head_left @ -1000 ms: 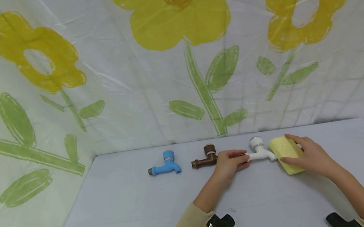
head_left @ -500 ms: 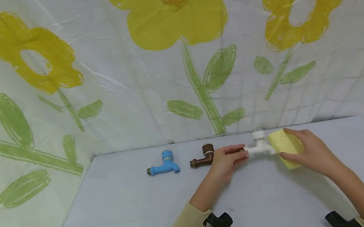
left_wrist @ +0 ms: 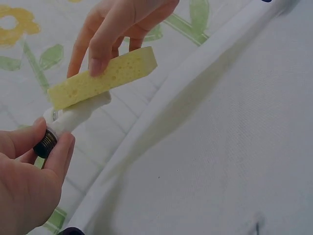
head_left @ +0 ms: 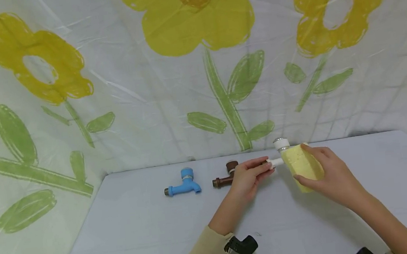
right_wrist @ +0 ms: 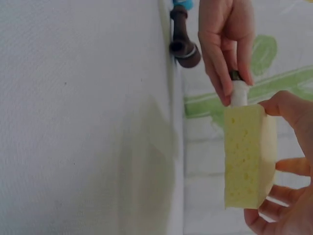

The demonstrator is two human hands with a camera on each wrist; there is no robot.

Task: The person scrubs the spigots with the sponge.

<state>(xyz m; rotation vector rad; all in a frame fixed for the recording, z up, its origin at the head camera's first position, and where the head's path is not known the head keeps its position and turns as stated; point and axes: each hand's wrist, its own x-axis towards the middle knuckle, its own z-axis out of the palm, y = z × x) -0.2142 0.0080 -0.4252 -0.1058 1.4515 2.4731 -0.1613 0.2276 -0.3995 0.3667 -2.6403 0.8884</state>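
Note:
My left hand (head_left: 247,182) pinches a white faucet (head_left: 276,162) by its threaded inlet end, raised off the table. In the left wrist view the thumb and fingers close on the dark threaded end of the faucet (left_wrist: 80,116). A yellow sponge (head_left: 302,166) is gripped by my right hand (head_left: 337,175), thumb on one edge and fingers on the other. The sponge lies against the faucet's body and covers its spout in the head view; the capped top sticks out above. In the right wrist view the sponge (right_wrist: 243,156) hides most of the faucet.
A brown faucet (head_left: 224,181) lies just behind the left hand, partly hidden by it. Farther left lies a blue faucet (head_left: 183,187). The white-covered table (head_left: 132,229) ends at a flower-printed curtain (head_left: 145,137) along its back edge.
The white faucet has been lifted from the table and tilted by the left hand. The right hand has moved left with the sponge, bringing it over the faucet's body. Brown and blue faucets stayed put.

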